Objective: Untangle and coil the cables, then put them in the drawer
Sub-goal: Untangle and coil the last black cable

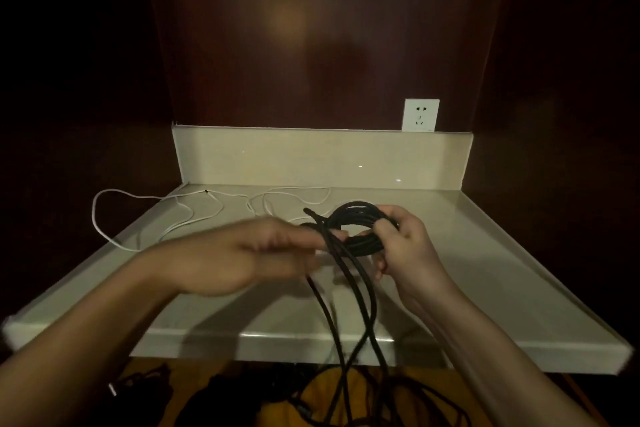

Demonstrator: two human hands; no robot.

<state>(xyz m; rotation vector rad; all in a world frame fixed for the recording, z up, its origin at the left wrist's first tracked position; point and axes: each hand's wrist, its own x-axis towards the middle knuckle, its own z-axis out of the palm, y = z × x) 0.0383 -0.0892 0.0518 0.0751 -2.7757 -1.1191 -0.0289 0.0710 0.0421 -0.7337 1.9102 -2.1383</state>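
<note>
- The right hand (398, 239) is closed around a bundle of loops of the black cable (360, 229), holding it just above the desk (485, 270). In my judgement it works as the anchor, pinching the finished turns together so they cannot spring open.
- The left hand (242, 253) is blurred. Its fingers reach the loose strand where it meets the coil, but whether they are clamped on the strand or only guiding it I cannot tell.
- The coil stands roughly upright and tilted, its opening facing the person, its ring spanning left to right between the two hands.
- A short free end (306, 211) pokes up and left out of the coil, towards the back of the desk.
- The uncoiled lengths of black cable run from the coil down and towards the person, cross the front edge of the desk and drop out of sight in the dark below. Their long axis lies front to back. Holding the coil over the desk probably lets this slack feed up freely.
- The white cable (145, 218) lies loose at the back left of the desk, in wide open loops, one loop hanging past the left edge. It looks not yet coiled.
- A wall socket (420, 114) sits above the back panel, with nothing plugged in.
- No drawer is in view, so stowing appears some way off.
</note>
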